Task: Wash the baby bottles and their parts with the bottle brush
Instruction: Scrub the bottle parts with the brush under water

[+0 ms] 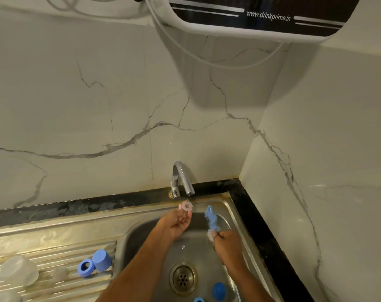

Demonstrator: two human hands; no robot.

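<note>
My left hand (178, 221) holds a clear silicone nipple (186, 205) up under the spout of the steel tap (182, 179), where a thin stream of water runs. My right hand (225, 240) grips the handle of a blue bottle brush (211, 219), bristles pointing up, just right of the nipple and apart from it. Both hands are over the steel sink (141, 232). A blue cap (219, 290) and another blue part (198, 299) lie in the sink near the drain (183, 278).
On the ribbed drainboard (54, 247) at the left lie a blue ring (86, 267), a blue cap (102, 260), a clear dome cover (18, 270) and other clear pieces. A black counter edge (261, 232) borders the sink. A water purifier (261, 16) hangs on the marble wall above.
</note>
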